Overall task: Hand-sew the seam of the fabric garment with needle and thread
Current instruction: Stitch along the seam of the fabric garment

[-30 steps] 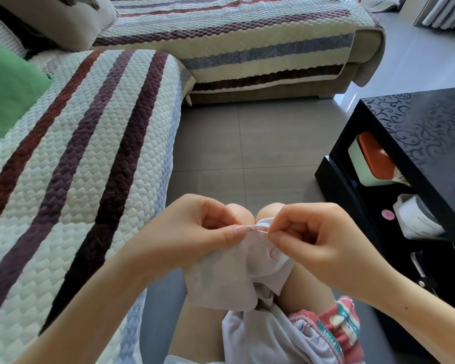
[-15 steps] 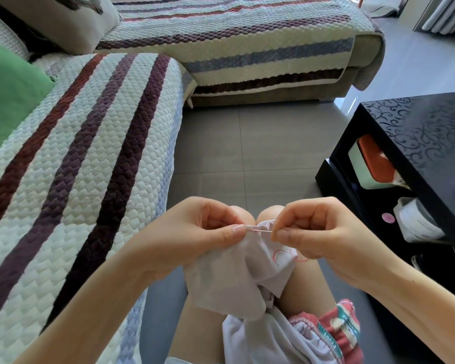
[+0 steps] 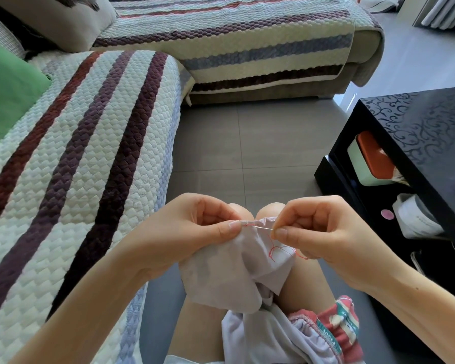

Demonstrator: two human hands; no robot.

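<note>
1. The left hand (image 3: pixel 195 232) pinches the top edge of the pale garment (image 3: pixel 229 271) between thumb and forefinger, with the other fingers curled in behind.
2. The right hand (image 3: pixel 321 232) pinches the needle (image 3: pixel 262 227) at its right end, thumb against forefinger, with the remaining fingers folded into the palm.
3. The needle lies nearly level between the two hands, its left end at the fabric edge just beside the left thumb; it seems to pass through the fold there, though the spot is too small to be sure.
4. Red thread (image 3: pixel 279 249) loops loosely over the cloth below the right thumb.
5. The garment is held up above the person's bare knees (image 3: pixel 243 210) and hangs down into the lap, where it bunches beside a red patterned waistband (image 3: pixel 336 327).
6. A striped quilted sofa cover (image 3: pixel 90 153) lies to the left with a green cushion (image 3: pixel 8 82) on it.
7. A black tabletop (image 3: pixel 418 127) stands to the right over the grey tiled floor (image 3: pixel 247 143), with a pale green box (image 3: pixel 371 161) with an orange lid on the shelf beneath it.
</note>
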